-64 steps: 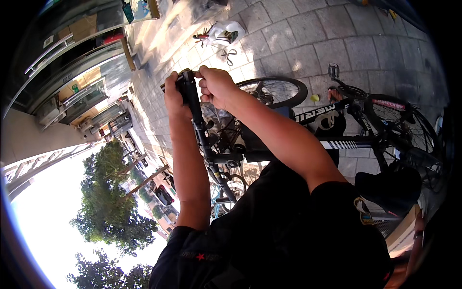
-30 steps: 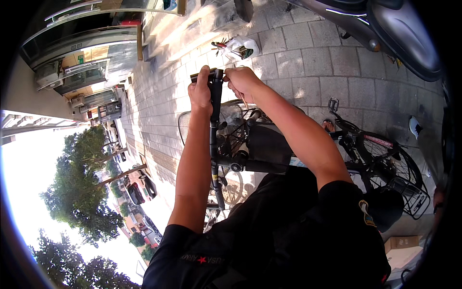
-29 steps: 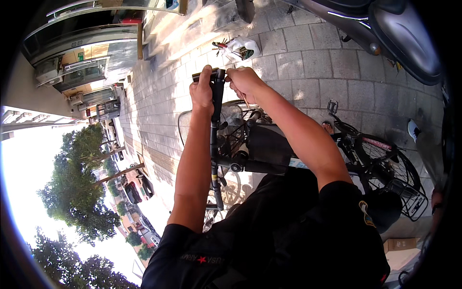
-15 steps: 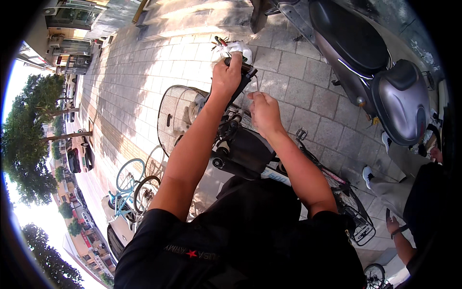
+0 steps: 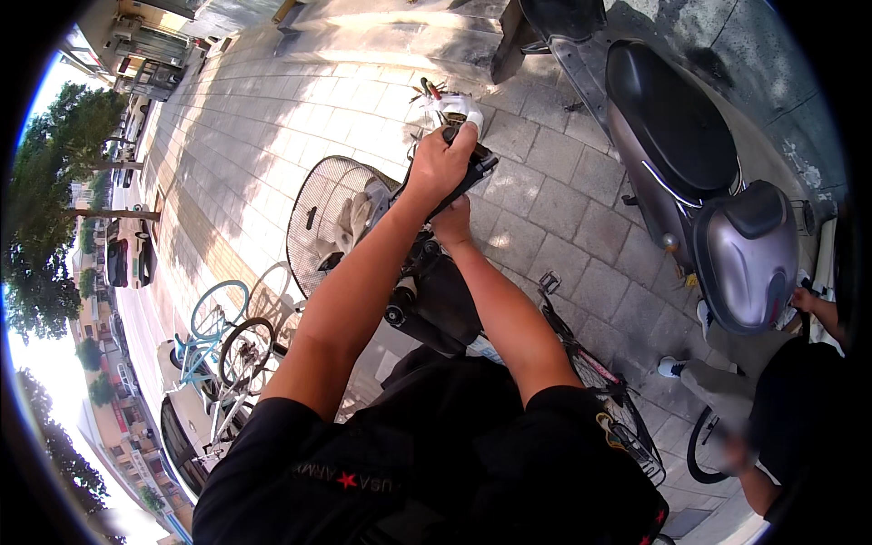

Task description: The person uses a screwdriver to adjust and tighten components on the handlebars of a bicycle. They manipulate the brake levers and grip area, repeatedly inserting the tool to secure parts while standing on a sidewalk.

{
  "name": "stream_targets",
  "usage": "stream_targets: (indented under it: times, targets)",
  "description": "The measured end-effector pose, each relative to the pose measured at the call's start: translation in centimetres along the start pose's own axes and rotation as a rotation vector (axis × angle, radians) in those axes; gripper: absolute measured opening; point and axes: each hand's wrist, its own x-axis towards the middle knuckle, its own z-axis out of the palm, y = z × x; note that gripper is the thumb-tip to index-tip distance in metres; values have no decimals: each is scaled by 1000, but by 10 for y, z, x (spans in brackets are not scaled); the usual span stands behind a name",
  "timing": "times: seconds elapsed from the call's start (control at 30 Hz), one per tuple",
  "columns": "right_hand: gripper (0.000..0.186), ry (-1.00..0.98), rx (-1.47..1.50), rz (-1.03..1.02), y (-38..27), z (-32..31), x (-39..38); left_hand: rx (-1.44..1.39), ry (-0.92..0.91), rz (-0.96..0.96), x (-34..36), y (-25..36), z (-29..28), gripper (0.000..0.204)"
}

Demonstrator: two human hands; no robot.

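My left hand [image 5: 439, 168] is closed around the end of a black handlebar [image 5: 483, 171] on a bicycle. Just below it, my right hand [image 5: 452, 223] is closed against the underside of the bar; its fingertips are partly hidden, and whatever they hold does not show. A wire basket [image 5: 307, 204] hangs at the front of the bicycle, with a greyish-beige cloth-like item [image 5: 356, 218] inside. Beyond my hands, on the paving, lies a white plastic bag [image 5: 461, 109] with red- and green-handled items sticking out.
A grey motor scooter [image 5: 668, 127] stands on the right. Near it is another person [image 5: 790, 400] in dark top and pale trousers. A light-blue bicycle [image 5: 213, 313] is parked at the left. The bicycle's pedal [image 5: 549, 282] juts out to my right.
My right hand has moved left and in under the bar; the thin metal rod it held is now out of sight. The handlebar has shifted slightly, and the view has turned.
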Motion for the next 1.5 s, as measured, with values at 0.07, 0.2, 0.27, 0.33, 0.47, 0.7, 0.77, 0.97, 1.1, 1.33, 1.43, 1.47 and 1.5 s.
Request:
stream_targets:
  times: [0.07,0.2,0.27,0.33,0.47,0.7,0.77,0.97,1.1,1.33,1.43,1.47,1.5]
  targets:
    - [38,-245,-124,-59,9,-23,17,1,7,-20,2,-4,2,60]
    - [43,-536,-114,-151,13,-62,67,21,-29,-5,-4,18,1,56]
    - [36,-529,-151,-166,5,-61,80,8,-22,-1,-5,17,3,55]
    - [32,-466,-271,-175,-7,-68,91,-14,-54,-10,-8,12,3,56]
    - [31,-469,-679,-215,-28,-113,135,-71,-28,81,-9,0,9,58]
    - [26,-548,-1282,-576,-44,-167,166,84,-36,220,-8,-10,10,58]
    - [28,-512,-1358,-577,-46,-180,163,83,-34,223,-5,-13,13,59]
    - [37,-432,-1502,-470,-59,-191,150,-40,-89,112,-6,-5,7,61]
    - [39,-387,-1494,-371,-62,-186,138,-137,-120,-32,0,-10,9,61]
    - [19,-339,-1091,-321,-30,-164,102,37,-45,61,-6,-11,12,67]
    - [17,-408,-978,-162,-21,-158,111,-16,-25,92,1,-12,10,70]
    - [18,-443,-889,-74,-19,-157,107,-20,-51,67,0,-11,10,70]
    - [21,-476,-796,12,-13,-156,101,-24,-77,42,-3,-10,10,71]
